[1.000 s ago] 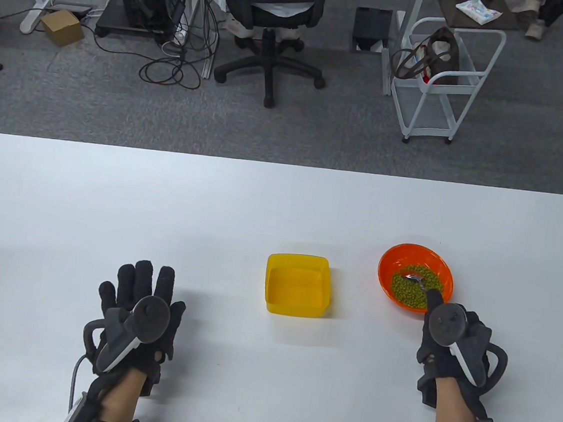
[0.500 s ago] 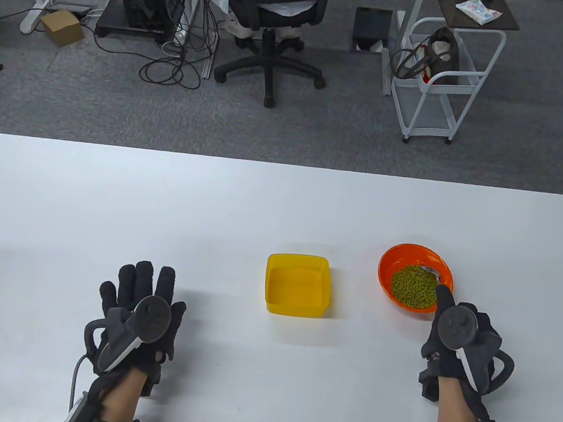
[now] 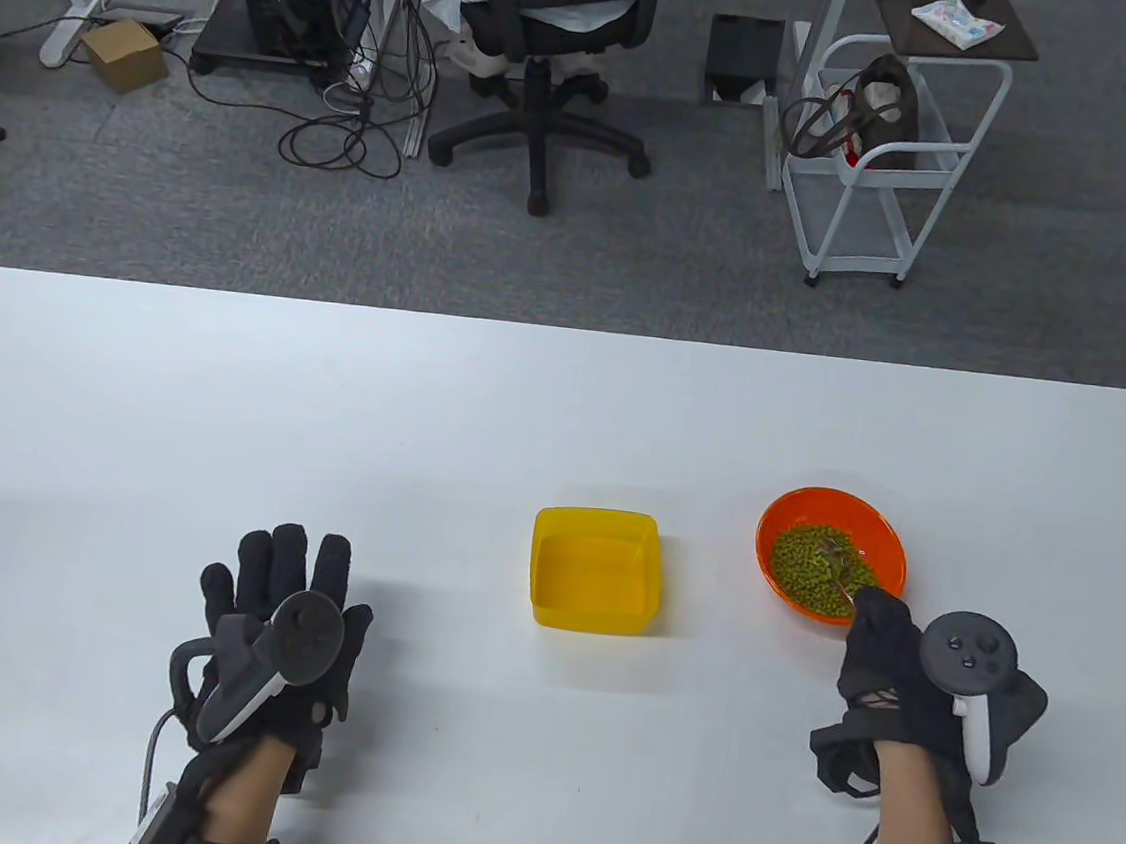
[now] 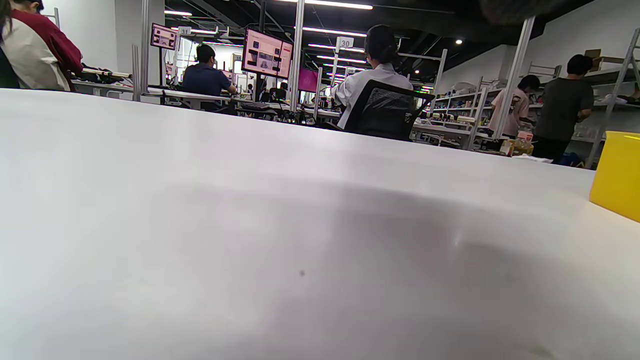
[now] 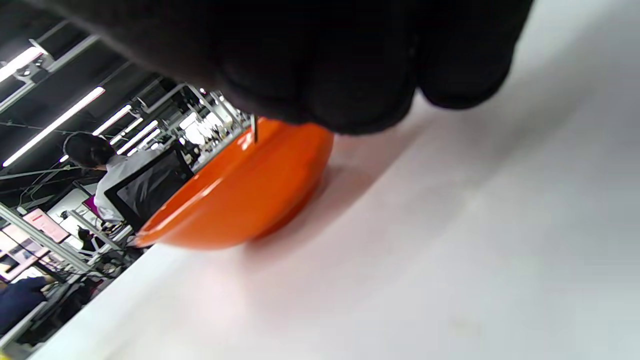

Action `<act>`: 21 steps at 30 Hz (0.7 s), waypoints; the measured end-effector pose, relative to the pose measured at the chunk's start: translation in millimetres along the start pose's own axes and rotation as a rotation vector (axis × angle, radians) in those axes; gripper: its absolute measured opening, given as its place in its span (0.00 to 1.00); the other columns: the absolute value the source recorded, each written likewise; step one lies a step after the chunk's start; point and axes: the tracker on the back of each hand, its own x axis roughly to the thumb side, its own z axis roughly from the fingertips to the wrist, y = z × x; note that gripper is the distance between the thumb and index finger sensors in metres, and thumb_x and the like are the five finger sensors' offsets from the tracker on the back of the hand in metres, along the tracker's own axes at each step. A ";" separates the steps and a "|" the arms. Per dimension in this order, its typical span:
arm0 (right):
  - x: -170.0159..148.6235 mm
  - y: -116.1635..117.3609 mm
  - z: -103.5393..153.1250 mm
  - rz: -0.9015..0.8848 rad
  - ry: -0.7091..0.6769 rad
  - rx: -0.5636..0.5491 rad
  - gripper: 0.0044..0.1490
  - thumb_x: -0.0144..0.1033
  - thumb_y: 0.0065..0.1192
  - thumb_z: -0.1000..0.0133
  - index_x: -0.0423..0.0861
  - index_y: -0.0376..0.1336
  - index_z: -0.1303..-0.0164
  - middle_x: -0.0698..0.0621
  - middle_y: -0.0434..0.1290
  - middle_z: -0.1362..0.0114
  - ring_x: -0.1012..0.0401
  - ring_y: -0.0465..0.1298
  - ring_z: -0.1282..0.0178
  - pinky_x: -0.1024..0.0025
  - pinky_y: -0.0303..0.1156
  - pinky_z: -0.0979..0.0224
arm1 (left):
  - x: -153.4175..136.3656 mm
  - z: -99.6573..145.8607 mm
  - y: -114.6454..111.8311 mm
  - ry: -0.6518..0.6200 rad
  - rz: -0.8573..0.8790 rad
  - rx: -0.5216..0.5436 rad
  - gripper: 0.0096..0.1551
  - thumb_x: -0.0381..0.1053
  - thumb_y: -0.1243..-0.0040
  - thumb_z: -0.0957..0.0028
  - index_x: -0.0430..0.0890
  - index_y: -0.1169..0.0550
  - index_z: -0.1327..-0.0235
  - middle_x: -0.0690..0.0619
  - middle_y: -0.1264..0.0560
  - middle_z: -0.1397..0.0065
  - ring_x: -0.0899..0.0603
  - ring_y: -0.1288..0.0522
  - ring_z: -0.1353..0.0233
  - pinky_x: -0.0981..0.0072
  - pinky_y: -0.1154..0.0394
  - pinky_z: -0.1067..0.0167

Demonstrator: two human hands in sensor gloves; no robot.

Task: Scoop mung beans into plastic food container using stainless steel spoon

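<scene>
An orange bowl (image 3: 785, 511) of green mung beans (image 3: 805, 560) stands at the right of the white table (image 3: 524, 408). My right hand (image 3: 886, 652) holds the stainless steel spoon (image 3: 841, 572), whose bowl is dug into the beans. The right wrist view shows the orange bowl's outside (image 5: 240, 200) under my dark gloved fingers (image 5: 350, 65), with a sliver of the spoon handle (image 5: 254, 129). A yellow plastic food container (image 3: 596, 568) sits left of the bowl; nothing shows inside it. My left hand (image 3: 288, 594) rests flat on the table, fingers spread. The container's corner (image 4: 617, 175) shows in the left wrist view.
Beyond the table's far edge stand an office chair (image 3: 542, 48), a white wire cart (image 3: 887, 164), a computer tower with cables (image 3: 285, 1) and a cardboard box (image 3: 124, 54) on the grey carpet.
My right hand rolled to the right, turning its tracker outward, and the spoon dug from the bowl's right rim into the beans, which spread across the bowl. My left hand stayed still.
</scene>
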 end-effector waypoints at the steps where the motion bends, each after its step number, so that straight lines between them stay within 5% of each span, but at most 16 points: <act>1: -0.6 0.4 -0.7 -0.015 0.002 0.000 0.28 0.49 0.68 0.46 0.52 0.70 0.37 0.63 0.79 0.54 0.60 0.81 0.55 0.50 0.76 0.40 | 0.0 -0.1 -0.1 0.000 0.000 0.000 0.43 0.68 0.54 0.50 0.64 0.53 0.23 0.49 0.61 0.15 0.36 0.63 0.17 0.30 0.67 0.28; 16: 15.5 -0.1 5.6 0.314 -0.064 -0.041 0.25 0.44 0.74 0.46 0.58 0.71 0.36 0.60 0.78 0.49 0.58 0.80 0.47 0.53 0.77 0.39 | 0.8 -0.5 -0.6 -0.002 0.000 -0.010 0.43 0.67 0.54 0.50 0.64 0.53 0.23 0.49 0.61 0.15 0.36 0.63 0.17 0.30 0.67 0.28; 21: 20.2 7.0 6.3 0.466 -0.123 0.039 0.30 0.43 0.72 0.43 0.58 0.65 0.29 0.58 0.74 0.42 0.56 0.77 0.41 0.52 0.75 0.35 | 0.7 -0.6 -0.6 -0.002 -0.001 -0.008 0.43 0.67 0.54 0.50 0.64 0.53 0.23 0.48 0.61 0.15 0.36 0.63 0.17 0.30 0.67 0.28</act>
